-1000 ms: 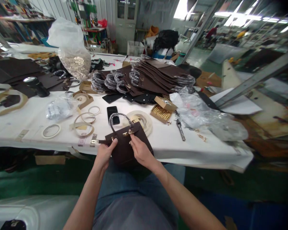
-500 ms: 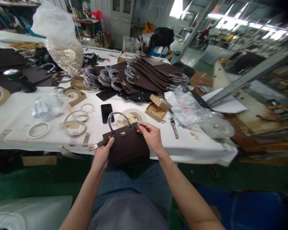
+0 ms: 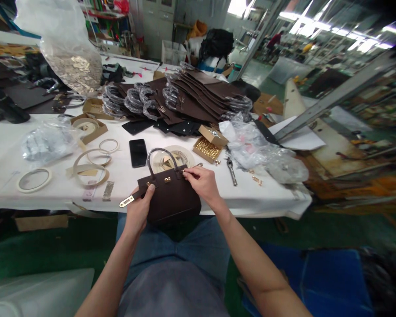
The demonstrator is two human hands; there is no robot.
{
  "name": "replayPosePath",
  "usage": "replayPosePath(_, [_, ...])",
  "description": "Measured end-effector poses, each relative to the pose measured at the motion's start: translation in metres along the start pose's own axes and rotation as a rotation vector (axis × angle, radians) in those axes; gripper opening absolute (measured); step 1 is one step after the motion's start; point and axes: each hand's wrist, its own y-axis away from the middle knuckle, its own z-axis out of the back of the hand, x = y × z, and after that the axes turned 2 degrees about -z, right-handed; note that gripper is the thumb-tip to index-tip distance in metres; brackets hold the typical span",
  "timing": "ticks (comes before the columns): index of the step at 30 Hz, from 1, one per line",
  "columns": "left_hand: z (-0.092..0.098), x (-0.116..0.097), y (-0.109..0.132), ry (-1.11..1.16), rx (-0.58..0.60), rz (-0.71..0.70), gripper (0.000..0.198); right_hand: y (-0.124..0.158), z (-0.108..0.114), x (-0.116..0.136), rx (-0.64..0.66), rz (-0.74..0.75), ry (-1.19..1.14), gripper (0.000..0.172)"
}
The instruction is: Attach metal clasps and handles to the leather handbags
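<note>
A small dark brown handbag (image 3: 171, 198) with a wrapped handle and gold hardware rests at the white table's (image 3: 53, 193) near edge, over my lap. My left hand (image 3: 138, 211) grips its left side, thumb on the front near the strap that ends in a gold tip (image 3: 127, 201). My right hand (image 3: 201, 182) pinches the right strap end at the bag's top edge, close to the gold clasp (image 3: 167, 179).
A black phone (image 3: 137, 152), tape rolls (image 3: 91, 171), a box of gold studs (image 3: 207, 149), pliers (image 3: 231, 169) and crumpled plastic (image 3: 267, 154) lie on the table. Stacked brown bags (image 3: 185, 99) sit further back. A bag of metal parts (image 3: 69, 57) stands far left.
My right hand moved from the bag's front clasp up to the right strap at the top edge. The left hand stayed on the bag's left side. The view shifted left and down.
</note>
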Motion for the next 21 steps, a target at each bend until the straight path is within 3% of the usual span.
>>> replayPosePath(4, [-0.002, 0.001, 0.005, -0.065, -0.013, -0.017, 0.041, 0.003, 0.001, -0.007, 0.0, 0.024, 0.064, 0.017])
replayPosePath(9, [-0.005, -0.004, 0.011, -0.258, -0.015, -0.147, 0.035, 0.005, 0.004, -0.01, 0.006, 0.026, 0.075, 0.018])
replayPosePath(16, [-0.015, -0.027, 0.023, -0.257, 0.013, -0.172, 0.033, 0.009, 0.007, -0.003, -0.025, 0.026, 0.08, 0.021])
replayPosePath(21, [-0.016, -0.031, 0.027, -0.289, 0.006, -0.231, 0.03, 0.009, 0.009, -0.001, -0.055, 0.012, 0.04, 0.019])
